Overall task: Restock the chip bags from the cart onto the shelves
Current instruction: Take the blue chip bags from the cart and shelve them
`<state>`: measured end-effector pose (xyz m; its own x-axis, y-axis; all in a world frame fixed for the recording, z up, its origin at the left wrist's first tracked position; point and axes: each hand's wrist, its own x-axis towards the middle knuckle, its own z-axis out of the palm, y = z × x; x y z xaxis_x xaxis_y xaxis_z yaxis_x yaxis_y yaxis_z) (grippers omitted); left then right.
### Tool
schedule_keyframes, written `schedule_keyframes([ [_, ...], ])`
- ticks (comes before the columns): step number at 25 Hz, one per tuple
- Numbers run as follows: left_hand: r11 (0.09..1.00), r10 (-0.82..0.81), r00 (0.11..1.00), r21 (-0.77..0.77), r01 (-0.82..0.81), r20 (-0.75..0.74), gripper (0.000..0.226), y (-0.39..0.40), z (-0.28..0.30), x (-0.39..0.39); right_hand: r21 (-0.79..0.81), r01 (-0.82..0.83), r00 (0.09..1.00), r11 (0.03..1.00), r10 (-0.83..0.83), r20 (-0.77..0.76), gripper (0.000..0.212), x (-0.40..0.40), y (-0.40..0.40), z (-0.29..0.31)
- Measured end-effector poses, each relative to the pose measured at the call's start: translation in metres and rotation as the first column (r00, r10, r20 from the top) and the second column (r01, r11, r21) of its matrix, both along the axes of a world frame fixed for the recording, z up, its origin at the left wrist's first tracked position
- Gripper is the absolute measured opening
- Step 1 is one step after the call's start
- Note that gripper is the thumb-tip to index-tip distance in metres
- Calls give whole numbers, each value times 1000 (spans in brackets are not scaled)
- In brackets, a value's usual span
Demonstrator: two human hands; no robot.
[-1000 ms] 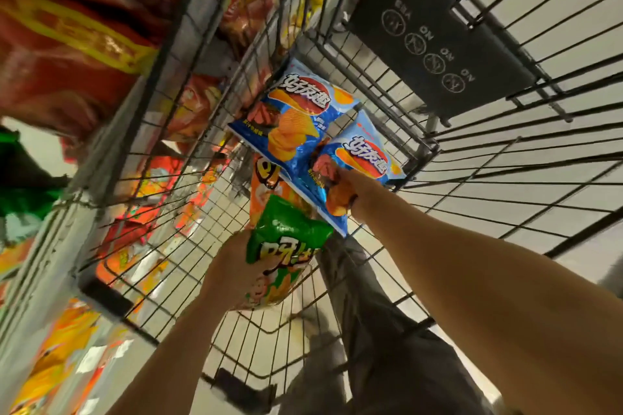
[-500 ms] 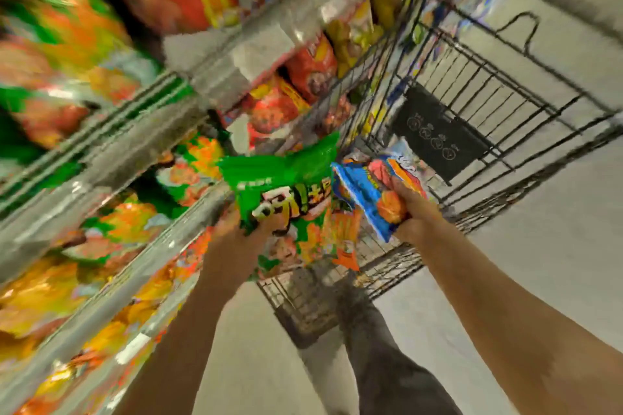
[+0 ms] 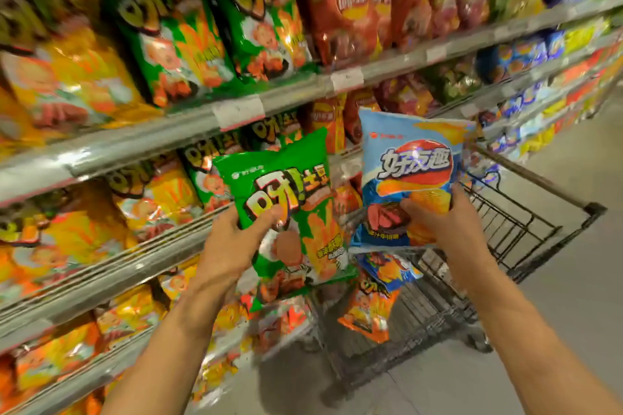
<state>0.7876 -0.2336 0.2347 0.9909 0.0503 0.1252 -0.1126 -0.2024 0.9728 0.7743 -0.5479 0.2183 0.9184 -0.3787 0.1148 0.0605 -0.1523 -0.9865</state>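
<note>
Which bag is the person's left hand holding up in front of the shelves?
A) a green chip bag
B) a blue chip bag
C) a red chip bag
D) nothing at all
A: the left hand grips the green chip bag by its lower left side, while the right hand holds the blue chip bag.

Landmark: green chip bag [image 3: 286, 212]. Bright green, yellow-white outlined lettering, orange fry-stick pattern, red patch low down. Just to its right, blue chip bag [image 3: 409, 178]: pale blue top, deeper blue base, red oval with white characters, golden-orange chips. Below it in the black wire cart [image 3: 526, 232]: one orange bag [image 3: 369, 313], one blue bag [image 3: 387, 269]. Behind it, grey-silver shelves [image 3: 303, 91] with white labels; stock green, orange-yellow, red (far right blurred).
</note>
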Motion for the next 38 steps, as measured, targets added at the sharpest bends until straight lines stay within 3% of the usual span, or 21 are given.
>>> schedule_keyframes([
  [5, 997, 74, 997, -21, -73, 38, 46, 36, 52, -22, -34, -97, 986, 995, 101, 134, 44, -11, 38, 59],
  [10, 995, 95, 989, -26, -92, 115, 36, 46, 113, -19, -103, -74, 968, 992, 96, 233, 47, -6, 51, 111],
  [14, 991, 132, 957, -44, -125, 260, 40, 36, 169, -5, -109, -43, 960, 993, 72, 269, 51, 18, 44, 157],
  [19, 963, 257, 837, -58, -263, 484, 29, 19, 263, 32, -141, 9, 944, 990, 38, 328, 47, 82, 27, 219],
  [23, 916, 377, 678, -147, -373, 630, 21, 14, 358, 90, -204, -57, 899, 977, 139, 414, 47, 138, 24, 278],
  [25, 885, 442, 641, -185, -428, 627, 19, 17, 397, 122, -215, -144, 860, 966, 229, 456, 54, 162, 28, 309],
  [28, 849, 509, 640, -214, -483, 576, 36, 27, 433, 164, -246, -245, 792, 938, 340, 507, 68, 195, 40, 353],
  [32, 825, 545, 615, -236, -513, 569, 19, 37, 439, 206, -278, -324, 732, 904, 426, 531, 65, 229, 54, 385],
  [35, 792, 557, 616, -133, -596, 557, 31, 42, 431, 221, -292, -383, 705, 876, 482, 520, 69, 247, 62, 384],
  [38, 803, 503, 744, 81, -591, 440, 44, 44, 414, 221, -291, -408, 709, 865, 502, 495, 75, 258, 67, 378],
])
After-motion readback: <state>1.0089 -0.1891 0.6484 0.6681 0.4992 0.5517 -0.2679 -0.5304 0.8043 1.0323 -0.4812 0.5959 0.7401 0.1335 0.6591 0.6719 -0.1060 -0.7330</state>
